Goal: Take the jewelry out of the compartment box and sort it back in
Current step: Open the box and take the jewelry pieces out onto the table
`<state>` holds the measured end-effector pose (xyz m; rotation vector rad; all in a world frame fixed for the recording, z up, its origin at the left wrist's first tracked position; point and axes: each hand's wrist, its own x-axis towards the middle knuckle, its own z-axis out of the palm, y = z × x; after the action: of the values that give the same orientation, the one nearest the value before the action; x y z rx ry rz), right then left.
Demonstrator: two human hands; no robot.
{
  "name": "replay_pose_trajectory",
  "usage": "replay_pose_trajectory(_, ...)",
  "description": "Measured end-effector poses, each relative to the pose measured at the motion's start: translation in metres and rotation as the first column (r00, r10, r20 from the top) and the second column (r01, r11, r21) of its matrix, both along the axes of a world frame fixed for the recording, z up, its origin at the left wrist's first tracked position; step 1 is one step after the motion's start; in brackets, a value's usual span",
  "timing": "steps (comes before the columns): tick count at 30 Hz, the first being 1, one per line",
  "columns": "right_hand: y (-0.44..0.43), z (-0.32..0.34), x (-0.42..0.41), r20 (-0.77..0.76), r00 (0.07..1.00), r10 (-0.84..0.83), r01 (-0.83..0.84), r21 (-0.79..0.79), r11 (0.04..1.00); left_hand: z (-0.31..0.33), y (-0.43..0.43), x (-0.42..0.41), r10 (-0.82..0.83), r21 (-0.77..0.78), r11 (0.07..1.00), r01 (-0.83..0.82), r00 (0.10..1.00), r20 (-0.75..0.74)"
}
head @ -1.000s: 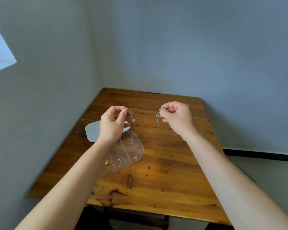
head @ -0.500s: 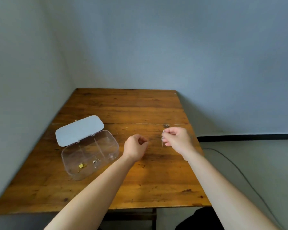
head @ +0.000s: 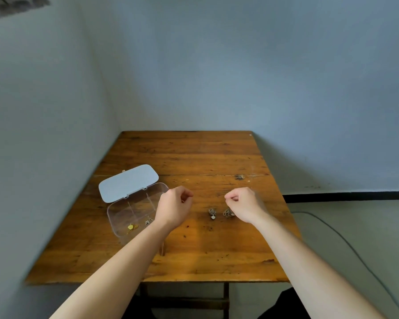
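1. Two small heaps of jewelry [head: 212,213] [head: 228,213] lie out on the table [head: 194,261], beside the right hand [head: 244,204].
2. Both hands, left hand [head: 174,207] included, are loosely curled; whether either grip holds anything, I cannot tell.
3. Left, the open box [head: 134,210] holds a gold piece [head: 131,227] and a silver piece [head: 148,222]: emptying looks unfinished, sorting unstarted.

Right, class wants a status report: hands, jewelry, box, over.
Left hand and right hand curled, hovering, nothing visibly held. Two jewelry bundles out on table. Compartment box open, a few pieces inside. Nothing in the way.

Two small jewelry heaps [head: 220,213] lie on the table [head: 194,157] between curled hands.
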<state>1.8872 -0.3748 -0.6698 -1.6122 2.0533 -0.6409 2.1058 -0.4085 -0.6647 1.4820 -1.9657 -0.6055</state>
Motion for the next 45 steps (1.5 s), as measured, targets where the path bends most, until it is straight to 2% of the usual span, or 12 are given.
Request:
replay_pose_trajectory(4,0.002,0.005,0.03,-0.027,0.991,0.129,-0.131,-0.075,0.989,0.004,0.009,0.047,0.069,-0.029,0.997,-0.068,0.997,0.04)
replay_pose_trajectory(6,0.001,0.007,0.05,-0.055,0.972,0.229,-0.233,-0.099,0.967,0.002,0.013,0.071,0.099,-0.033,0.995,-0.096,0.985,0.139)
replay_pose_trajectory(9,-0.004,0.011,0.08,-0.131,0.917,0.377,-0.392,-0.108,0.914,-0.008,0.016,0.1,0.004,0.034,0.999,-0.015,0.957,0.291)
replay_pose_trajectory(13,-0.016,0.016,0.114,-0.209,0.791,0.575,-0.588,0.002,0.809,-0.013,0.013,0.113,-0.123,0.255,0.966,0.055,0.958,0.26)
replay_pose_trajectory(17,-0.03,0.021,0.137,-0.291,0.685,0.668,-0.664,0.129,0.737,-0.008,0.005,0.11,-0.217,0.414,0.904,0.11,0.951,0.221)
replay_pose_trajectory(21,-0.04,0.02,0.149,-0.403,0.544,0.736,-0.665,0.328,0.671,-0.012,0.002,0.109,-0.257,0.428,0.9,0.084,0.895,0.365)
replay_pose_trajectory(24,-0.042,0.014,0.153,-0.483,0.461,0.745,-0.666,0.367,0.65,-0.012,0.002,0.111,-0.292,0.413,0.901,0.136,0.893,0.342)
replay_pose_trajectory(30,-0.05,0.005,0.148,-0.464,0.499,0.732,-0.704,0.275,0.654,-0.002,-0.004,0.112,-0.388,0.467,0.862,0.195,0.847,0.363)
replay_pose_trajectory(35,-0.057,0.007,0.148,-0.429,0.537,0.727,-0.679,0.292,0.674,0.003,-0.013,0.102,-0.435,0.542,0.82,0.184,0.816,0.38)
replay_pose_trajectory(39,-0.058,0.007,0.15,-0.431,0.529,0.731,-0.676,0.306,0.67,0.005,-0.019,0.099,-0.448,0.587,0.794,0.157,0.804,0.391)
replay_pose_trajectory(42,-0.057,0.007,0.149,-0.44,0.531,0.724,-0.686,0.278,0.672,0.006,-0.02,0.098,-0.438,0.581,0.801,0.144,0.802,0.405)
replay_pose_trajectory(45,-0.052,0.004,0.146,-0.466,0.546,0.696,-0.695,0.212,0.687,0.009,-0.018,0.097,-0.378,0.496,0.858,0.134,0.819,0.432)
